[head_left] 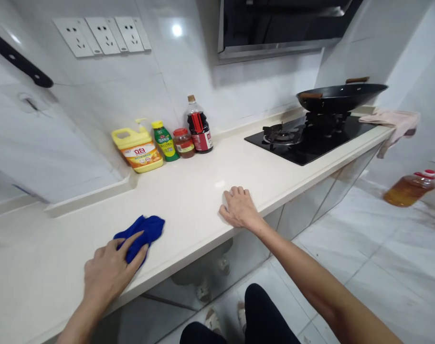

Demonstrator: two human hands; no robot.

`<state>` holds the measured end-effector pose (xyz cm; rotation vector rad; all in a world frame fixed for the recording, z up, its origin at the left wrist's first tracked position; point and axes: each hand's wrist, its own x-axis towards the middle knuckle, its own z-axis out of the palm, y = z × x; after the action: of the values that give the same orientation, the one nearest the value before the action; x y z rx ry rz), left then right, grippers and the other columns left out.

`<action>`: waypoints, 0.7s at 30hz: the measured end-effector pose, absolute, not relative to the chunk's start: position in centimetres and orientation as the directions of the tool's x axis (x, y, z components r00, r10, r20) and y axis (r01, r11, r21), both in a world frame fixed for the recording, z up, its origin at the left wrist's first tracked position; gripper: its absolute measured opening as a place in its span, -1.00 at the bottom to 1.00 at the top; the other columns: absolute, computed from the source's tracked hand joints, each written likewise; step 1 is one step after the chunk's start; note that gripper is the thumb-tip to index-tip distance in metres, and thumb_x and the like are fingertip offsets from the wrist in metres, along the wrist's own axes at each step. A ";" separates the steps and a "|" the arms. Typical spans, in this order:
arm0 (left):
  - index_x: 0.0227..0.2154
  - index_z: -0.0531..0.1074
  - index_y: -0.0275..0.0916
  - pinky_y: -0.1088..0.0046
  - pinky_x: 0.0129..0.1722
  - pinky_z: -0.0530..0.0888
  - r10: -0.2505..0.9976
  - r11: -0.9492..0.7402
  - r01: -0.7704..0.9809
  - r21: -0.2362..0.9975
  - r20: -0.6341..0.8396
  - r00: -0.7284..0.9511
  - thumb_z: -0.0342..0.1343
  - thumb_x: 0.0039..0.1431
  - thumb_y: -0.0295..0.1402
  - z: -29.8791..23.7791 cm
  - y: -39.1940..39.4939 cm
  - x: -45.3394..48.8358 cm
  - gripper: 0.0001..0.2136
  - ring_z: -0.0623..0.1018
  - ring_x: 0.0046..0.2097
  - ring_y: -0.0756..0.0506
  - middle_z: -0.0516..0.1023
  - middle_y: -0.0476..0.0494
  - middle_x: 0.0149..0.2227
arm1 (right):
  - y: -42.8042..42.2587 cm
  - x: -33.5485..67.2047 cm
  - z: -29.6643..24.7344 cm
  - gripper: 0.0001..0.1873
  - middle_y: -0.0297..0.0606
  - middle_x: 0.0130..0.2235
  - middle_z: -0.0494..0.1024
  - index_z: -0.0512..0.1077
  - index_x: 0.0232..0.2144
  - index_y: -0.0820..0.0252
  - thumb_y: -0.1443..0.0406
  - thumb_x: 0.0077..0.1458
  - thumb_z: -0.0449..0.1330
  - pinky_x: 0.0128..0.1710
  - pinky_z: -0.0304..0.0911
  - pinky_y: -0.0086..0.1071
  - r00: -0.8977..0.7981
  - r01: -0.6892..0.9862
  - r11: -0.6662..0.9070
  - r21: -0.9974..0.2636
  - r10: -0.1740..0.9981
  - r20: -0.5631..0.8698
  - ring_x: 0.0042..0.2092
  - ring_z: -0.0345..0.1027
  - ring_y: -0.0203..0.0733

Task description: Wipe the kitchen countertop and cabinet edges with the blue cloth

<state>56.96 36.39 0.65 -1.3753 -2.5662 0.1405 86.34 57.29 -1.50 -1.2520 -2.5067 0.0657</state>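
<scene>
My left hand [108,267] is closed on a crumpled blue cloth [151,230], pressed against the pale countertop [188,205]. Its fingers and thumb reach over the near side of the cloth. Further right, my right hand [238,208] rests on the counter near its front edge. The fingers there are bent a little, the thumb stands apart, and I see nothing in the hand.
Along the wall stand a yellow detergent jug [140,150], a green bottle [165,142], a red-lidded jar [184,143] and a dark sauce bottle [199,126]. A wok [341,98] sits on the gas hob [292,145]. A pink towel [392,119] overhangs the counter; an oil jug [408,189] is on the floor.
</scene>
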 end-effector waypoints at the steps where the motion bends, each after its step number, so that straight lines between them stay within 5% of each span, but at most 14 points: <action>1: 0.32 0.31 0.02 0.06 -0.04 0.45 0.850 0.526 0.827 -0.197 0.135 -0.509 -0.33 0.34 0.09 0.6 37.5 57.5 -0.37 0.47 0.08 -0.42 0.45 -0.34 0.16 | 57.3 86.4 -1.6 -0.53 0.16 0.06 0.43 0.43 0.04 0.38 0.15 0.30 -0.02 0.07 0.13 -0.02 -0.554 0.765 0.613 -0.199 0.783 0.283 0.05 0.21 0.17; 12: 0.21 0.44 -0.03 -0.07 0.11 0.29 0.910 0.231 0.963 0.141 0.318 -0.265 -0.05 0.32 0.01 -0.9 49.6 70.4 -0.50 0.38 0.14 -0.41 0.44 -0.40 0.12 | 57.7 86.2 -2.7 -0.58 0.03 0.14 0.47 0.43 0.09 0.28 0.19 0.34 0.00 0.16 0.17 -0.09 -0.483 0.766 0.579 -0.280 0.805 0.344 0.15 0.25 0.08; 16: 0.38 0.18 0.08 0.01 0.20 0.33 0.946 0.088 0.966 0.242 0.283 -0.157 0.05 0.25 0.11 -0.5 48.8 71.1 -0.33 0.41 0.19 -0.34 0.43 -0.26 0.22 | 58.0 86.4 -3.4 -0.48 0.03 0.19 0.47 0.28 0.27 0.35 0.21 0.41 -0.13 0.23 0.20 -0.12 -0.429 0.747 0.564 -0.352 0.813 0.394 0.21 0.28 0.02; 19: 0.47 -0.11 -0.06 0.13 0.37 0.24 0.965 0.021 0.913 0.408 0.230 -0.125 -0.04 0.29 0.14 -0.1 45.8 67.4 -0.20 0.22 0.42 -0.25 0.13 -0.26 0.46 | 57.8 86.5 -4.0 -0.41 0.07 0.32 0.34 0.14 0.38 0.35 0.18 0.42 -0.15 0.30 0.19 -0.11 -0.433 0.690 0.625 -0.366 0.761 0.483 0.31 0.22 -0.01; 21: 0.47 -0.12 -0.15 0.14 0.46 0.08 0.961 0.104 0.911 0.400 0.196 -0.195 -0.14 0.33 0.13 0.0 42.5 63.6 -0.22 0.01 0.51 -0.23 -0.06 -0.28 0.52 | 57.4 86.3 -4.0 -0.38 0.07 0.39 0.24 0.12 0.40 0.31 0.16 0.41 -0.11 0.37 0.11 -0.09 -0.490 0.635 0.701 -0.325 0.691 0.532 0.39 0.10 0.01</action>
<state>63.62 42.55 0.02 -2.0597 -2.4150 -0.7227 86.35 57.38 -3.95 -1.0066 -2.2580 0.1116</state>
